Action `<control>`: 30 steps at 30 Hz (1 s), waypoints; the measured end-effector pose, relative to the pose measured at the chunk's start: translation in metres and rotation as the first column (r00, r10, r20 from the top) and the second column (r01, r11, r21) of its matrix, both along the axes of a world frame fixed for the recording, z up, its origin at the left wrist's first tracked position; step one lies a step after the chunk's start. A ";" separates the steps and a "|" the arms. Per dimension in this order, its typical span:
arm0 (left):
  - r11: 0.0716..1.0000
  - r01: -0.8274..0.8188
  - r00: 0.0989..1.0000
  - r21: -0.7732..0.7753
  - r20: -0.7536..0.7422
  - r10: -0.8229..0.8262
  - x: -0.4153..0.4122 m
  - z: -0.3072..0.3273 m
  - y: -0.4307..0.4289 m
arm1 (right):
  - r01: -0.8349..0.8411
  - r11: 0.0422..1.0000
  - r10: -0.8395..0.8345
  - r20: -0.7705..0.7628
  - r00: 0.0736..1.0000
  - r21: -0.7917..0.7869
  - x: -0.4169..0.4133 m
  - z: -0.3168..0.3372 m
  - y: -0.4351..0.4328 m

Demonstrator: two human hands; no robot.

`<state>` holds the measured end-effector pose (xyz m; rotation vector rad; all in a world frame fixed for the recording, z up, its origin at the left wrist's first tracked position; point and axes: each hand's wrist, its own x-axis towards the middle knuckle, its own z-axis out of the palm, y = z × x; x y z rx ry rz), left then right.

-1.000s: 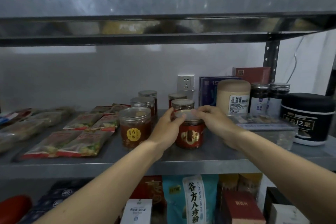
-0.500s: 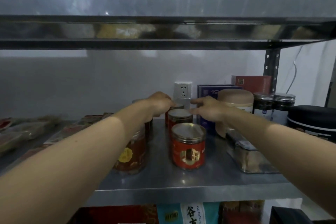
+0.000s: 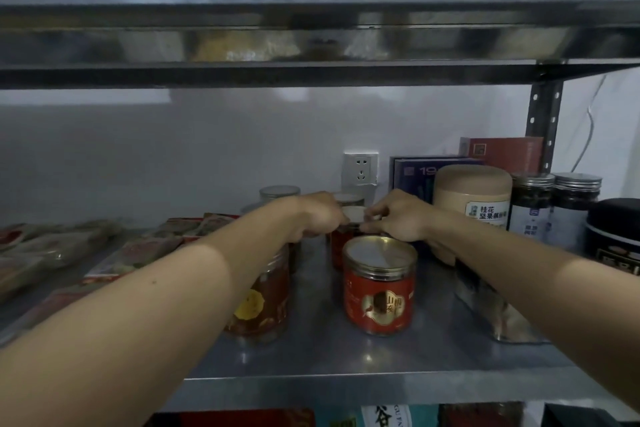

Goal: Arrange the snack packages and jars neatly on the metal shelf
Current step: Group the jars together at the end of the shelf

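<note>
Gripping the second red jar [image 3: 336, 250] by its lid rim, your left hand [image 3: 317, 218] and right hand [image 3: 398, 218] curl their fingers onto it from either side. It stands mid-shelf on the metal shelf [image 3: 346, 357] — just behind the front red jar [image 3: 379, 291]. A brown jar [image 3: 266, 302] sits under your left forearm, with snack packets [image 3: 138, 253] flat at left and a tan tub [image 3: 472, 198] at right.

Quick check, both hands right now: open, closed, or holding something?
Left hand: fingers curled on the lid edge of the middle red jar.
Right hand: pinching the same jar's lid from the other side.
</note>
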<state>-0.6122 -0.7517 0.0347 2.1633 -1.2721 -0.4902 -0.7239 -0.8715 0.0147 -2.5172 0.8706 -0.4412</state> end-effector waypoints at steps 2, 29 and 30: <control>1.000 -0.002 1.000 -0.004 0.007 0.002 -0.002 0.001 0.000 | -0.005 1.000 0.005 -0.003 1.000 0.016 -0.001 0.001 0.002; 0.882 -0.110 0.920 -0.459 -0.382 -0.084 -0.071 -0.066 0.068 | -0.070 0.888 -0.125 0.385 0.914 0.454 -0.073 -0.029 0.088; 0.883 -0.107 0.920 -0.456 -0.382 -0.086 -0.071 -0.065 0.068 | -0.070 0.886 -0.125 0.381 0.916 0.458 -0.074 -0.028 0.089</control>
